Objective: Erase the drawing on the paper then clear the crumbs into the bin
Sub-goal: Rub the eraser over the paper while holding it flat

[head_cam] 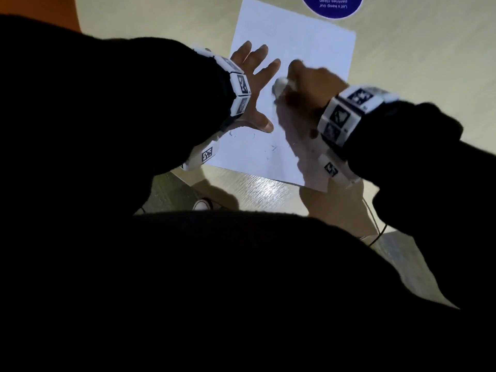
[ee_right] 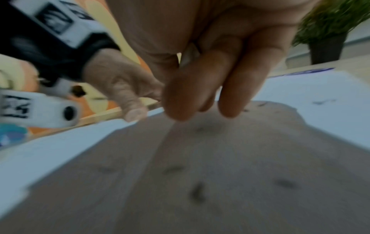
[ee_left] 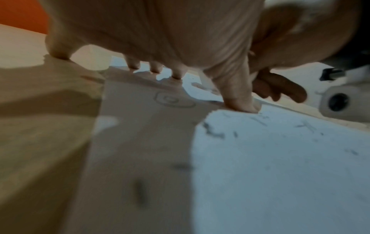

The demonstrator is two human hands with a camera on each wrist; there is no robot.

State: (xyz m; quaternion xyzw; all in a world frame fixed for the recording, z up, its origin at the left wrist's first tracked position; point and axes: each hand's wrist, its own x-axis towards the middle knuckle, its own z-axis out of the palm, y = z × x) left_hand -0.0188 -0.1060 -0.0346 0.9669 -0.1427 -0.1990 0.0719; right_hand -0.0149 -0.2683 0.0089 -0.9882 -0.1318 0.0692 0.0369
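A white sheet of paper (head_cam: pixel 308 41) lies on the pale table (head_cam: pixel 418 65). My left hand (head_cam: pixel 252 79) lies spread flat on the sheet's left side, fingertips and thumb (ee_left: pixel 242 106) pressing it down. My right hand (head_cam: pixel 308 84) grips a small white eraser (head_cam: pixel 280 85) and holds it against the middle of the sheet; it is blurred. In the right wrist view the eraser (ee_right: pixel 190 53) peeks out between my curled fingers. A faint pencil drawing (ee_left: pixel 174 101) shows under the left hand's shadow. Dark eraser crumbs (head_cam: pixel 269 150) lie scattered on the near half of the paper. No bin is in view.
A round blue sticker (head_cam: pixel 332 5) with white lettering sits on the table beyond the paper. The table's near edge (head_cam: pixel 255 189) runs just below the sheet, with floor and a shoe (head_cam: pixel 202 204) beneath. A potted plant (ee_right: pixel 330 31) stands far right.
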